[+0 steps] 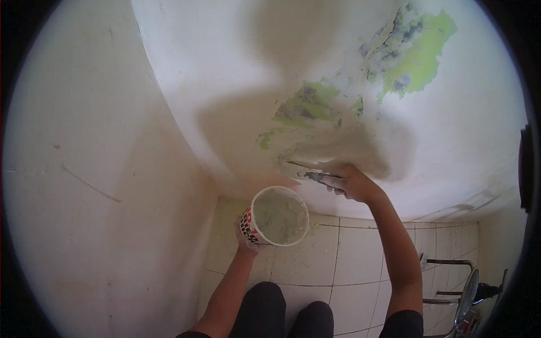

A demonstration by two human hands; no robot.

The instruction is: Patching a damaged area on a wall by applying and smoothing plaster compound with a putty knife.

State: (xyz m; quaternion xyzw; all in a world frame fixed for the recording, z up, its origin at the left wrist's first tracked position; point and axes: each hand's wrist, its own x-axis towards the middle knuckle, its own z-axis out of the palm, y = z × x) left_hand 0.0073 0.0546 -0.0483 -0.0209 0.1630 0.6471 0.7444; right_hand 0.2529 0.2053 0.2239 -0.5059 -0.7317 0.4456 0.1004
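Left hand [248,240] clasps bucket [249,226] by its side (fingers partly hidden), paste [280,217] inside — trowel [313,176] at wall [242,135] below green patches [310,104], contact unclear, handle in right hand's [353,183] closed grip. Probably spreading; next move calls for flat, even pressure.

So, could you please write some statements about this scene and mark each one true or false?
1. The left hand holds a white bucket. True.
2. The bucket is empty. False: it contains a pale paste.
3. The right hand holds a dark-handled tool. True.
4. The large patch at the upper right of the wall is red. False: that patch is green and grey.
5. The floor is tiled. True.
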